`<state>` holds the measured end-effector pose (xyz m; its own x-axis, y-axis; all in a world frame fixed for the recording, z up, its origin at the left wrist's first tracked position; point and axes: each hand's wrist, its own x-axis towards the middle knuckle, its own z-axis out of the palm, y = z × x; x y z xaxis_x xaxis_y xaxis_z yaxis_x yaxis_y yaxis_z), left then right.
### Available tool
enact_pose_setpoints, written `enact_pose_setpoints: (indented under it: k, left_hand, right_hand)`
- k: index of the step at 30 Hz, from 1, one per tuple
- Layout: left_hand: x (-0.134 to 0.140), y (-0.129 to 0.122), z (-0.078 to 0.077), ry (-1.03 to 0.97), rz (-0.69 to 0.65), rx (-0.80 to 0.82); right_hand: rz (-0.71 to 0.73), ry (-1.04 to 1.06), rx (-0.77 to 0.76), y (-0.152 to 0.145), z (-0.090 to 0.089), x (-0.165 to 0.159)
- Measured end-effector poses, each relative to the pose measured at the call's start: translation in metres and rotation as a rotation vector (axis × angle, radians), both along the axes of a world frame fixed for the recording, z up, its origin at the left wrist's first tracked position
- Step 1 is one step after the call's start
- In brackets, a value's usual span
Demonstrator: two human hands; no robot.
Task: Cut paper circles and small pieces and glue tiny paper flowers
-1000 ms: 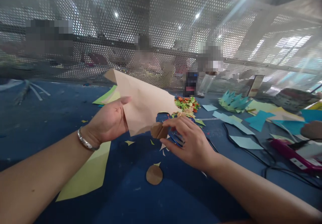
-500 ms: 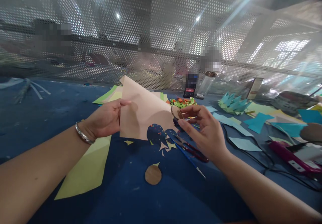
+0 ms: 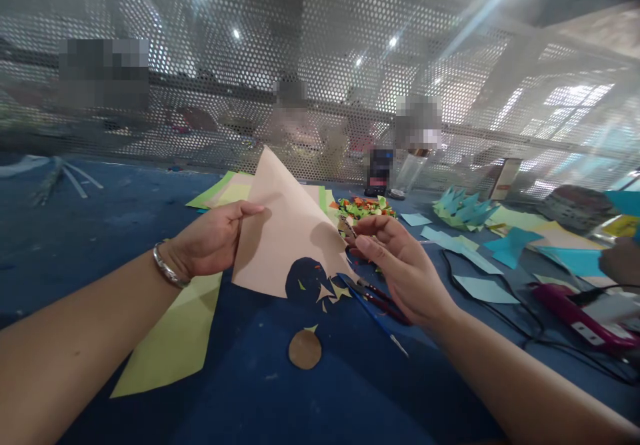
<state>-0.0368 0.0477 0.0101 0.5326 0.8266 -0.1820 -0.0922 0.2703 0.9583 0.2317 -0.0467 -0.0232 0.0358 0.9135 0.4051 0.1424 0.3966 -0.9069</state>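
My left hand [image 3: 217, 238] pinches the left side of a pale pink paper sheet [image 3: 280, 231], which stands tilted up with a round cut-out in its lower edge. In my right hand [image 3: 400, 265], between thumb and fingers, is a small round cardboard piece [image 3: 347, 227], seen nearly edge-on and partly covered. Below that hand lie dark red-handled scissors [image 3: 383, 303] and a thin blue-handled stick [image 3: 373, 311], its kind unclear. Small paper scraps [image 3: 341, 289] are scattered beside the cut-out. Closer to me a brown cardboard disc [image 3: 305, 349] rests flat on the blue table [image 3: 240, 391].
A yellow-green sheet [image 3: 175, 345] lies under my left wrist. Behind are a heap of coloured clippings [image 3: 367, 208], a phone [image 3: 379, 175] and a glass bottle [image 3: 411, 171]. To the right are blue papers [image 3: 485, 289], a magenta power strip [image 3: 580, 318], black cables and another person's hand [image 3: 623, 263].
The pink sheet has tilted, its top corner shifting right and its lower edge dropping. The cardboard piece in my right hand has turned edge-on. At the right, the other person's hand has shifted.
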Motion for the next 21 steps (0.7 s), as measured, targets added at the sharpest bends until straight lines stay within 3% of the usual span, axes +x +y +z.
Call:
enact_pose_setpoints:
  k: [7, 16, 21]
  left_hand:
    - [-0.002, 0.001, -0.001, -0.004, 0.051, -0.152]
    - [-0.001, 0.001, 0.003, -0.071, 0.092, -0.166]
    - [0.0, -0.006, 0.01, -0.089, 0.068, -0.128]
  right_hand:
    - [0.115, 0.136, -0.122, -0.002, 0.006, -0.006]
    - [0.246, 0.322, -0.176, -0.004, 0.009, -0.007]
    - [0.213, 0.386, -0.147, -0.005, 0.01, -0.009]
